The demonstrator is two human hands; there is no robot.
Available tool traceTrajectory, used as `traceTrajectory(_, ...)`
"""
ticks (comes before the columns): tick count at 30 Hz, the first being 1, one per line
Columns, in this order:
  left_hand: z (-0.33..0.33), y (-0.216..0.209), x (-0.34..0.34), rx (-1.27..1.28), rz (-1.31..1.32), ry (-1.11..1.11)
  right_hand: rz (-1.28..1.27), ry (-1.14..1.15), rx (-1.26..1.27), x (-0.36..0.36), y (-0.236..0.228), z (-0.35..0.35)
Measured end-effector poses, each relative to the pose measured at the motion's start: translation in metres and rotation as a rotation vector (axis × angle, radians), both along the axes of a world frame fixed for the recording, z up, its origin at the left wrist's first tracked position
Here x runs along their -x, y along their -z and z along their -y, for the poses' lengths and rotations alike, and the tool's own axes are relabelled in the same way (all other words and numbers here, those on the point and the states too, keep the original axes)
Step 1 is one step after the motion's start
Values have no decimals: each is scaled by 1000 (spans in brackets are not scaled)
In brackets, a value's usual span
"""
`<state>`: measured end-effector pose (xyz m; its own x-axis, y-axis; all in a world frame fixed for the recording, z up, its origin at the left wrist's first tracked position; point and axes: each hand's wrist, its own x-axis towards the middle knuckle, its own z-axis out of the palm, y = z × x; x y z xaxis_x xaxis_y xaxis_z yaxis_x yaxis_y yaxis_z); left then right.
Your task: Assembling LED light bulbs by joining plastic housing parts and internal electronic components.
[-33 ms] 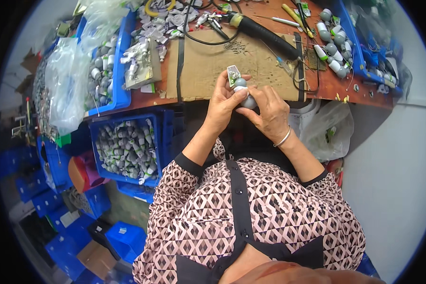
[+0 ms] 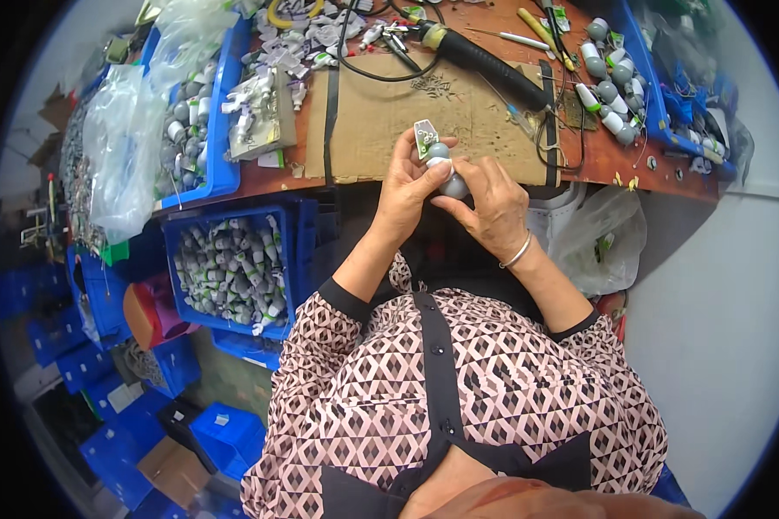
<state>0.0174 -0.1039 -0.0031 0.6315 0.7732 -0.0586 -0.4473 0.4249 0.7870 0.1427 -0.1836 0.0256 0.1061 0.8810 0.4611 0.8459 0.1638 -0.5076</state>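
Above the table's front edge, both my hands are closed around one small part with grey rounded ends and a white middle. My left hand (image 2: 409, 183) pinches it between thumb and fingers; my right hand (image 2: 491, 206) grips the lower grey ball (image 2: 455, 186). The upper grey ball (image 2: 439, 150) shows between my fingers. Against it, at my left fingertips, is a flat white-and-green piece (image 2: 426, 135) with pale curled marks. My fingers hide how these pieces join. Just beyond my hands lies a brown cardboard sheet (image 2: 368, 117) with dark tape along its sides.
A black-handled tool (image 2: 493, 73) with a looped cable lies across the cardboard. Grey-and-white parts fill a blue crate (image 2: 225, 186) on the left and a blue bin (image 2: 182, 227) below the table. More parts (image 2: 613, 91) lie at right. A grey block (image 2: 281, 121) stands left of the cardboard.
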Motion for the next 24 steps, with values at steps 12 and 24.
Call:
traceTrajectory(12, -9, -34, 47, 21, -241, 400, 167, -350, -165, -47, -34, -30)
traceTrajectory(24, 3, -39, 51, 26, -243, 460, 278, -630, -196, -46, -27, -38)
